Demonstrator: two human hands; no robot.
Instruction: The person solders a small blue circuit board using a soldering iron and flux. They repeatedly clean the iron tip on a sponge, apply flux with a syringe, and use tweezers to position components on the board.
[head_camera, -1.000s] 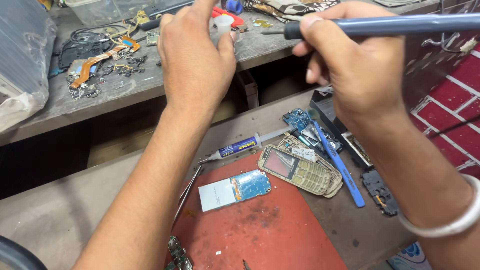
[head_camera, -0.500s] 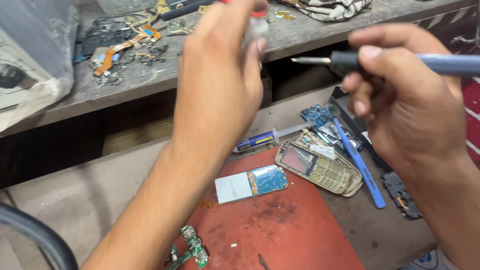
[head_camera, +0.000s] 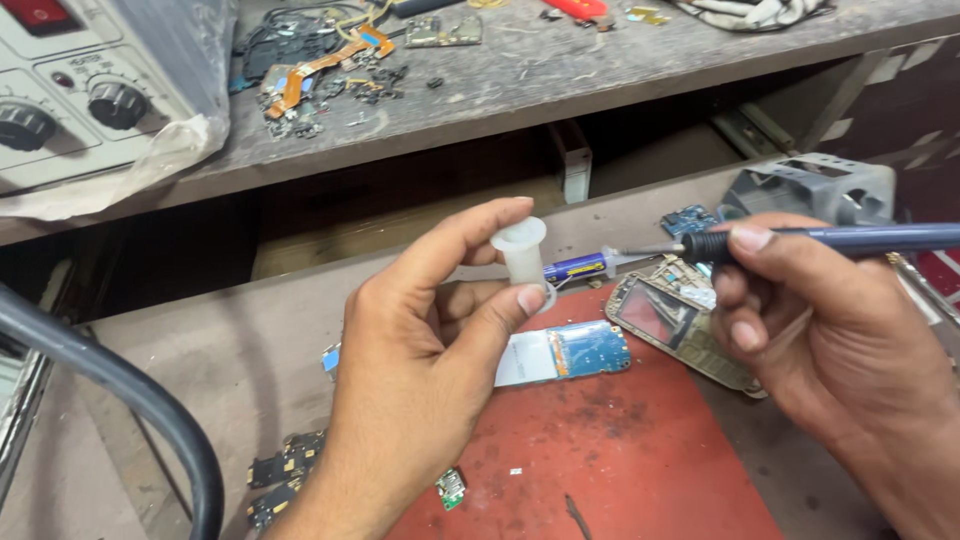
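Two hands grip: left hand (head_camera: 420, 370) pinches a white plastic spool (head_camera: 524, 255), right hand (head_camera: 820, 320) clasps a blue-handled soldering iron (head_camera: 800, 240).

Counted in view: two hands, left (head_camera: 410, 380) and right (head_camera: 830, 340); one white spool (head_camera: 523, 255); one soldering iron (head_camera: 830, 240); one blue circuit board (head_camera: 565, 355) on one red mat (head_camera: 620, 460); one opened phone body (head_camera: 675, 325); one control unit with two knobs (head_camera: 70, 90).
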